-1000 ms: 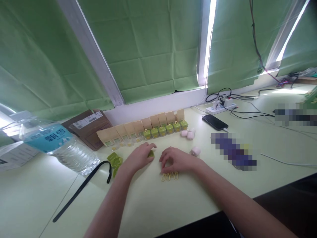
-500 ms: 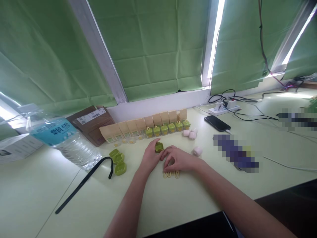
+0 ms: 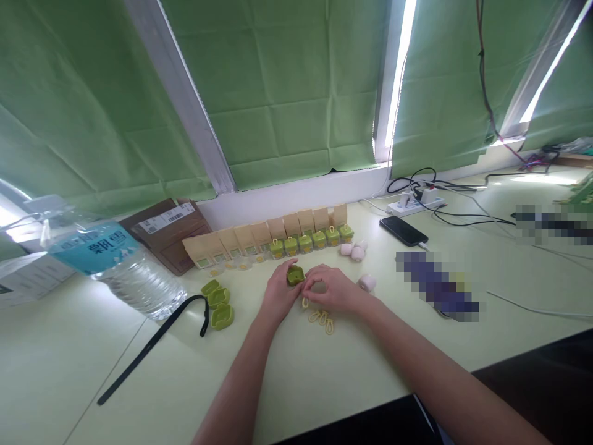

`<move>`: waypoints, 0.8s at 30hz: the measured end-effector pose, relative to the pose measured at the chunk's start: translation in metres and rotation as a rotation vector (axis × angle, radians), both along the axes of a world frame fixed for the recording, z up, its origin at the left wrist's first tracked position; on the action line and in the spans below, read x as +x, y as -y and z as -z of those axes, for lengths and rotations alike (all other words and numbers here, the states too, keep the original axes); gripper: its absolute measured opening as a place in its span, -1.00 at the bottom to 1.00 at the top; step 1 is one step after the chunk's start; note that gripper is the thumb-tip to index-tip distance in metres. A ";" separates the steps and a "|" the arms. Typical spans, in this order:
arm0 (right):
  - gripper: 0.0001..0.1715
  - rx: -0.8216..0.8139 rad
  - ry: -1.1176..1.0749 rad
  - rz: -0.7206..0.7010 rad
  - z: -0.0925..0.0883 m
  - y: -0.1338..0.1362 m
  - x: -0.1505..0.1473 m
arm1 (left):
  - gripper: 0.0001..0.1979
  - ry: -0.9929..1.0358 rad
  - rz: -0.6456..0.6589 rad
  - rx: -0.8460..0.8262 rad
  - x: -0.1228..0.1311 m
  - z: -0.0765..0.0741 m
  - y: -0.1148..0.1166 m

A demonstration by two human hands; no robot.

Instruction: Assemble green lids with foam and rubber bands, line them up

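Observation:
My left hand (image 3: 279,292) pinches a small green cap (image 3: 294,276) just above the pale table (image 3: 324,371). My right hand (image 3: 334,289) is closed right beside it and pinches a small yellow loop (image 3: 305,302) at the cap's edge. Two or three more yellow loops (image 3: 323,320) lie on the table under my right wrist. Three loose green caps (image 3: 217,303) lie to the left. A row of small tan boxes (image 3: 259,238) stands along the back, and several have green-capped containers (image 3: 310,241) in front.
A big water bottle (image 3: 115,269) lies at the left beside a black strap (image 3: 152,343) and a brown parcel (image 3: 164,232). Pink blocks (image 3: 356,253), a phone (image 3: 402,230), a power strip (image 3: 414,201) and cables sit at the right. The table's front edge runs below my forearms.
My left hand picked the green cap off the table and brought it to my right hand. My right hand lifted from the pile of loops, with one yellow loop in its fingers.

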State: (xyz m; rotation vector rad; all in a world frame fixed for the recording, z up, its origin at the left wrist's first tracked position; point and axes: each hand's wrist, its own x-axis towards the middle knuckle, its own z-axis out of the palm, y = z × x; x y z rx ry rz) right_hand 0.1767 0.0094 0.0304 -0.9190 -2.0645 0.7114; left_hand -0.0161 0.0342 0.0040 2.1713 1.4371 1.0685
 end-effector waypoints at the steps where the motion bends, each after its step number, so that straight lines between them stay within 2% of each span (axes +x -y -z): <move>1: -0.92 0.006 -0.043 0.036 -0.001 0.000 0.001 | -0.46 -0.002 0.008 0.012 0.000 -0.001 0.001; 6: -0.77 -0.019 -0.235 0.125 -0.003 -0.001 0.003 | -0.53 -0.013 0.045 0.119 0.004 -0.010 0.006; 12: -0.75 -0.004 -0.287 0.125 -0.001 -0.003 0.003 | -0.51 -0.013 0.108 0.199 0.016 -0.019 0.017; 17: -0.75 0.052 -0.325 0.120 -0.001 -0.003 0.003 | -0.50 -0.007 0.137 0.205 0.019 -0.017 0.018; 24: -0.79 -0.019 -0.400 0.124 0.000 -0.001 0.000 | -0.56 -0.008 0.103 0.154 0.016 -0.010 0.012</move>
